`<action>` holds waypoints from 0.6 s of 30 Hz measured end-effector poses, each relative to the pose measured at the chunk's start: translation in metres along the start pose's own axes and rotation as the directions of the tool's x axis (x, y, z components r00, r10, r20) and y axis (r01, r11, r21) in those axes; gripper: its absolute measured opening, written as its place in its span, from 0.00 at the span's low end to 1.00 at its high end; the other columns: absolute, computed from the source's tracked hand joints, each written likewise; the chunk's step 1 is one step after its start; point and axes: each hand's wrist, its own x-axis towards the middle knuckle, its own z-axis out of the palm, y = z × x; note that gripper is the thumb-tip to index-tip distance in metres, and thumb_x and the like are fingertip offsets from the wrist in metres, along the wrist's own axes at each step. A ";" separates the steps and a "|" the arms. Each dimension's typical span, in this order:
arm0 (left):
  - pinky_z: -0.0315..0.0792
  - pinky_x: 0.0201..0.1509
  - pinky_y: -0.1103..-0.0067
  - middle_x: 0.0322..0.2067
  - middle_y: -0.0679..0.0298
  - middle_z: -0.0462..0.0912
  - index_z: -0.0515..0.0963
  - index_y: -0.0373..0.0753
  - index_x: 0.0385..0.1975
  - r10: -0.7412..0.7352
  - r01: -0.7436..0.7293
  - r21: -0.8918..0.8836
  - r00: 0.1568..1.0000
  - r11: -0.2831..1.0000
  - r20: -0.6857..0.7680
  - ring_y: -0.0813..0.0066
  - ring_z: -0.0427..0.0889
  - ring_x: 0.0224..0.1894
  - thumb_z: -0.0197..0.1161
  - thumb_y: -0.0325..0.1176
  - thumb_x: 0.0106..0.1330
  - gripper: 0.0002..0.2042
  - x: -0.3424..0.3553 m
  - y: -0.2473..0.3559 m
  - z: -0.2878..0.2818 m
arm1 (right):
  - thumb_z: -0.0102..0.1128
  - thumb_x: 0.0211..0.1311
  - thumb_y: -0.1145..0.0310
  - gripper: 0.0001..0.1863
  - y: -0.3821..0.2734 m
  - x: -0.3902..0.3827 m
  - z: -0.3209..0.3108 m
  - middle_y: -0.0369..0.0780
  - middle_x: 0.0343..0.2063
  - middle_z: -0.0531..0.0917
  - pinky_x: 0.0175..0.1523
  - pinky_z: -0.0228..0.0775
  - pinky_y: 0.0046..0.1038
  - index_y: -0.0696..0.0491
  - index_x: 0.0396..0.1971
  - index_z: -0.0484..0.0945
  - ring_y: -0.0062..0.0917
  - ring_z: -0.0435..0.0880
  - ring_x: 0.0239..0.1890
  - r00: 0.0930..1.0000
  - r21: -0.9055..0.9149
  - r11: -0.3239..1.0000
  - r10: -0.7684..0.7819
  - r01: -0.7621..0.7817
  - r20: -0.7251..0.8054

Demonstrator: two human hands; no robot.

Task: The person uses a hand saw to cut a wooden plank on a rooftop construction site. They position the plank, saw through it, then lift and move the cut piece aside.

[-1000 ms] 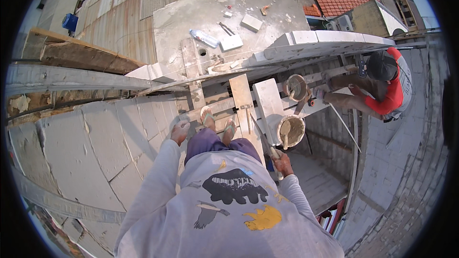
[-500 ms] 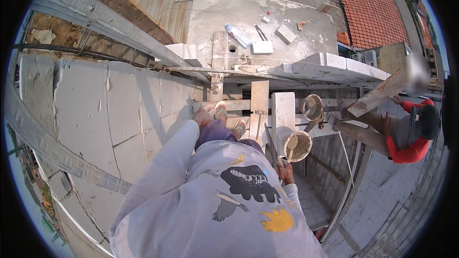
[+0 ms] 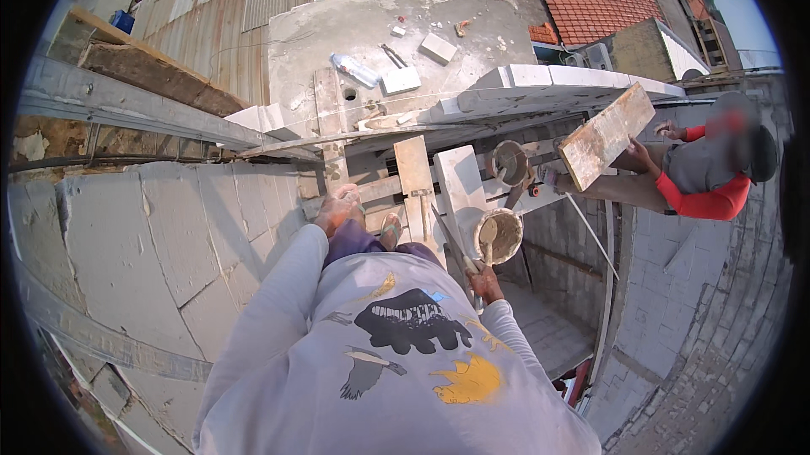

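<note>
My right hand [image 3: 485,284] is closed round the handle end of a long, narrow grey-bladed tool, which looks like a handsaw [image 3: 450,234]. Right beside it stands a mortar bucket [image 3: 504,234] with a trowel-like scoop [image 3: 488,244] inside. My left hand [image 3: 336,209] is low by my knee, next to the block wall; its fingers are too small and blended to read. A hammer-like tool [image 3: 423,210] lies on a wooden plank [image 3: 413,166] ahead of my feet. A white block [image 3: 460,181] lies to the right of that plank.
At right a co-worker in red sleeves [image 3: 704,198] holds a stained board [image 3: 606,134]. A second bucket [image 3: 510,161] stands farther off. The block wall [image 3: 169,244] runs along my left. Beyond is a concrete slab [image 3: 295,42] with a plastic bottle [image 3: 354,70]. A deep opening [image 3: 548,324] drops at right.
The view has swung, so the scene sits further left. The co-worker's board has been raised and tilted. My right hand stays closed on the tool; my left remains near my knee.
</note>
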 end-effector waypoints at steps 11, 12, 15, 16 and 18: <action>0.80 0.58 0.74 0.49 0.56 0.89 0.83 0.36 0.57 0.475 -0.503 0.117 0.856 0.856 0.202 0.71 0.87 0.53 0.61 0.39 0.80 0.16 -0.003 0.174 0.120 | 0.65 0.69 0.57 0.29 -0.023 -0.044 0.010 0.50 0.50 0.89 0.56 0.78 0.36 0.54 0.67 0.78 0.37 0.89 0.46 0.996 0.055 0.997 0.055 -0.050 -0.077; 0.79 0.61 0.72 0.53 0.53 0.88 0.82 0.36 0.58 0.469 -0.515 0.151 0.844 0.844 0.259 0.69 0.87 0.55 0.61 0.42 0.81 0.17 -0.006 0.214 0.140 | 0.65 0.69 0.57 0.29 -0.020 -0.050 0.012 0.50 0.50 0.89 0.56 0.78 0.36 0.54 0.67 0.79 0.37 0.89 0.47 0.993 0.056 0.995 0.082 -0.078 -0.082; 0.77 0.65 0.67 0.57 0.50 0.87 0.82 0.38 0.59 0.511 -0.657 0.307 0.740 0.689 0.436 0.58 0.86 0.60 0.60 0.47 0.80 0.20 -0.005 0.306 0.215 | 0.65 0.69 0.58 0.28 0.001 -0.057 0.022 0.50 0.51 0.89 0.57 0.78 0.37 0.53 0.66 0.80 0.37 0.89 0.49 0.989 -0.010 1.000 -0.001 0.000 -0.151; 0.75 0.67 0.65 0.58 0.50 0.86 0.82 0.39 0.60 0.511 -0.692 0.366 0.713 0.622 0.480 0.55 0.85 0.61 0.59 0.49 0.80 0.21 0.010 0.319 0.239 | 0.65 0.69 0.57 0.28 -0.002 -0.060 0.024 0.51 0.53 0.89 0.60 0.77 0.37 0.54 0.66 0.80 0.39 0.88 0.53 0.990 0.047 0.998 0.045 -0.039 -0.133; 0.71 0.72 0.63 0.63 0.48 0.83 0.81 0.40 0.63 0.462 -0.709 0.462 0.701 0.533 0.543 0.49 0.81 0.65 0.58 0.54 0.79 0.25 0.048 0.331 0.284 | 0.64 0.69 0.56 0.29 -0.020 -0.074 0.022 0.55 0.56 0.87 0.66 0.75 0.38 0.55 0.65 0.80 0.45 0.87 0.60 0.988 0.159 0.981 0.130 -0.116 -0.085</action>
